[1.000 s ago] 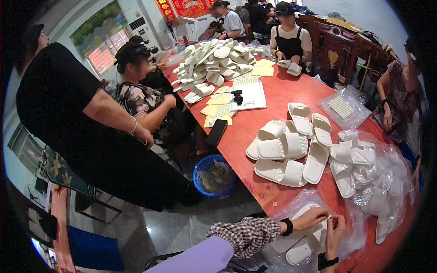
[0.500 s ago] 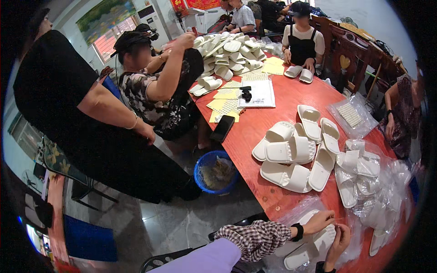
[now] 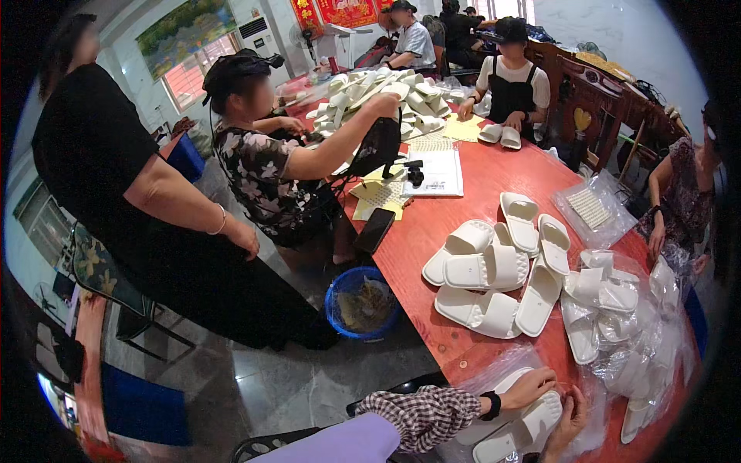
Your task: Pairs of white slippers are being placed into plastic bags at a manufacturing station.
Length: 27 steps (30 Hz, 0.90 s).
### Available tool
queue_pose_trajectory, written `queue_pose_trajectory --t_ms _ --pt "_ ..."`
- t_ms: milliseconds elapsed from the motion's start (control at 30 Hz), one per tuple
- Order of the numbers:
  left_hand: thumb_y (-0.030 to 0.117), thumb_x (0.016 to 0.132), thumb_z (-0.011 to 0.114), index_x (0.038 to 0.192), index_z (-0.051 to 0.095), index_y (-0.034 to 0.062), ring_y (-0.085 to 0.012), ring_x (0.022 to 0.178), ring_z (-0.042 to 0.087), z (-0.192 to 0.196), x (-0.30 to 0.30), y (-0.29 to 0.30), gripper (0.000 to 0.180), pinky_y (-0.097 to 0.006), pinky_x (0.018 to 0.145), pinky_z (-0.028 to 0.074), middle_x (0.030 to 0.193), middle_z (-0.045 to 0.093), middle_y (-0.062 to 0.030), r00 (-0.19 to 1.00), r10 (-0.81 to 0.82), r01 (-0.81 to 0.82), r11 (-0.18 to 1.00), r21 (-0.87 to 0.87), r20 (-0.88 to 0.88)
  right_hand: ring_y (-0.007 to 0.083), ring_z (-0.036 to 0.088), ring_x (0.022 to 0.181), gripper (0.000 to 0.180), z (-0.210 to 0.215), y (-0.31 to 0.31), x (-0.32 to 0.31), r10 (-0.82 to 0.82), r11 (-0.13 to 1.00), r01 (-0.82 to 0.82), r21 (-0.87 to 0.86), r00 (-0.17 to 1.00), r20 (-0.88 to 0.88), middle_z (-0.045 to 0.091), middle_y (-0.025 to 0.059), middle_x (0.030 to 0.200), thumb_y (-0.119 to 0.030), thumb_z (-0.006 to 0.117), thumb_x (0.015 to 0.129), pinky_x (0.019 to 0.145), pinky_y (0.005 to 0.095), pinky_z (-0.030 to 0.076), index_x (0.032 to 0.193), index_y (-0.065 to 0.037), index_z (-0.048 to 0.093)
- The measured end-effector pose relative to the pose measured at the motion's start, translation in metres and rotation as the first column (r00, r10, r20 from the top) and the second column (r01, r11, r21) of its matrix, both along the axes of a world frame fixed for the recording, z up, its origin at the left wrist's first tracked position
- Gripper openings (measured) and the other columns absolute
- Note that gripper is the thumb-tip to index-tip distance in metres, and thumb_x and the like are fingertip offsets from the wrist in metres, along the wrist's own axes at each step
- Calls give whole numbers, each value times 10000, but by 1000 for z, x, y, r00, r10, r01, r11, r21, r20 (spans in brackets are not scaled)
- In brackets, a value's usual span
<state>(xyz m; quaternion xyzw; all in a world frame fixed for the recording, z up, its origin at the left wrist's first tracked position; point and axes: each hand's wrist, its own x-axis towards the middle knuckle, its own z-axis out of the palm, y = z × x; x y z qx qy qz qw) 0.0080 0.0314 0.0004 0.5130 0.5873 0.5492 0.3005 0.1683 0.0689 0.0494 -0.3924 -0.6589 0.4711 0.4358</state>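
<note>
Down at the bottom edge, the left hand (image 3: 529,388) rests flat on a pair of white slippers (image 3: 519,426) inside a clear plastic bag (image 3: 494,370), fingers spread over the top one. The grip looks loose, more pressing than clenching. The right hand (image 3: 570,423) comes up just beside the slippers' right edge, fingers curled against the bag; can't really tell if it's pinching the plastic or only touching it. That pair sits at the near end of the red desk (image 3: 432,231), right in front of the person.

Further up the desk is a loose bunch of white slippers (image 3: 494,274), not bagged, lying at all angles. To the right of those, a heap of bagged slippers (image 3: 625,324) runs along the desk edge. A black phone (image 3: 375,230) lies near the left edge, with some yellow paper sheets (image 3: 378,194) just beyond it. A blue bin (image 3: 361,302) stands on the floor beside the desk. Other people sit or stand around, with a big pile of slippers (image 3: 386,96) at the far end.
</note>
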Motion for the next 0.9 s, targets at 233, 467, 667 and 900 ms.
queue_pose_trajectory --t_ms 233,467,667,900 --pt "174 923 554 930 578 7 -321 856 534 1 0 -4 169 -399 736 434 911 505 -147 1000 26 -25 994 108 -9 138 605 914 121 -7 1 -8 -61 977 8 -211 967 -248 603 81 1004 -77 550 973 797 275 532 1051 3 597" --pt "197 925 570 937 598 28 -310 853 531 5 4 -8 172 -393 746 434 916 516 -129 993 98 -84 977 195 -66 104 563 848 63 -39 12 -9 -81 990 69 -122 992 -95 557 26 930 -43 582 940 771 245 490 996 -27 557" --pt "229 932 580 1031 634 60 -311 933 550 10 -2 -16 204 -395 797 452 964 542 -133 982 -9 6 1000 -18 -190 93 552 879 55 -42 0 -14 -59 946 -10 -324 978 -202 554 -1 954 -66 581 944 785 228 465 996 -58 564" --pt "206 907 601 936 588 34 -321 904 545 9 0 -13 175 -410 763 449 937 523 -137 984 24 -17 999 40 -178 86 551 870 57 -49 1 -11 -92 942 13 -335 971 -221 560 -8 951 -55 587 937 773 218 460 990 -60 566"
